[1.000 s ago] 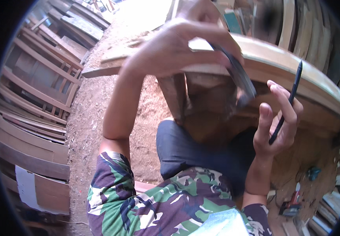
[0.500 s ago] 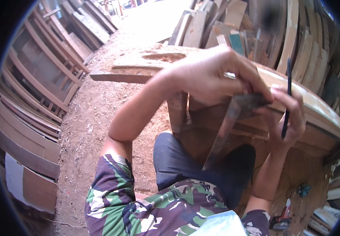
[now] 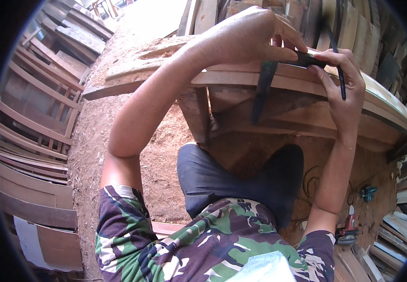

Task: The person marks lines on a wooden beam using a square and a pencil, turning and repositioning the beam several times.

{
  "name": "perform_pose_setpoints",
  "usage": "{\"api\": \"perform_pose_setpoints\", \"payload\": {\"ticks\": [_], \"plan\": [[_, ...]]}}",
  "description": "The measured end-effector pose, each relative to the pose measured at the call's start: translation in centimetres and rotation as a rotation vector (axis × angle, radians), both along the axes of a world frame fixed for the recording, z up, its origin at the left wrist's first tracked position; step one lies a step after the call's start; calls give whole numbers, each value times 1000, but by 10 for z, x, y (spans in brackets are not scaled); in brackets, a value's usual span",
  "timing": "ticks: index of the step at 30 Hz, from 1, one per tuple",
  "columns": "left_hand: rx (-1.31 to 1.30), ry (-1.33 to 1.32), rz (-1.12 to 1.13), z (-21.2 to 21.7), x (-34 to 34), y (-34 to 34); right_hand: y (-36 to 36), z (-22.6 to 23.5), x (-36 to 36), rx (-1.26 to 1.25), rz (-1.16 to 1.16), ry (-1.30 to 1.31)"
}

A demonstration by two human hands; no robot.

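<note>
A try square [image 3: 263, 89] is held up over the near edge of a wooden workbench [image 3: 234, 78]. Its dark stock lies between my two hands, and its blade hangs down in front of the bench's side. My left hand [image 3: 250, 40] is closed on the stock, wrist bent, with part of the fingers hidden behind the hand. The fingertips of my right hand [image 3: 347, 82] pinch the stock's other end. A dark pencil [image 3: 340, 77] also sits between the right hand's fingers, pointing up.
Wooden frames and panels [image 3: 34, 113] lean along the left. Upright boards [image 3: 354, 33] stand behind the bench. Sawdust covers the floor [image 3: 161, 188]. At lower right lie a red-handled tool [image 3: 350, 221], a teal power tool [image 3: 368, 192], a cable and timber offcuts [image 3: 401, 235].
Both hands have moved up and away from my body with the try square. Its blade, slanted over my lap before, now hangs closer to vertical by the bench. The pencil stays in my right hand.
</note>
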State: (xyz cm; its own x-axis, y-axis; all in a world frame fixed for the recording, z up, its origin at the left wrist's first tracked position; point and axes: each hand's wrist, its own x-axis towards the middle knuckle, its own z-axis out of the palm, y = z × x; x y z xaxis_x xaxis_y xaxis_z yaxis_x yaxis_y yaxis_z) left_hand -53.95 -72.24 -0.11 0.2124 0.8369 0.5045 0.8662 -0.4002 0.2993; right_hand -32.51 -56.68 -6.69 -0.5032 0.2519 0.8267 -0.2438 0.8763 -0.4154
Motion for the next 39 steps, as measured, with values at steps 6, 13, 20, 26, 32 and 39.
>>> {"api": "perform_pose_setpoints", "payload": {"ticks": [6,13,20,26,32,39], "plan": [[-17,58,86,2,8,-5,4,0,-2,-5,36,-6],[-34,-95,21,-10,0,1,9,-5,-2,11,27,4],[-63,-30,145,-7,6,-2,6,-8,-5,0,-5,33],[-48,17,105,4,13,-9,7,-7,-3,91,-73,26],[6,0,99,-4,16,-16,5,-9,-4,70,-75,32],[-41,-62,110,-8,8,-10,8,-13,-3,120,-127,27]]}}
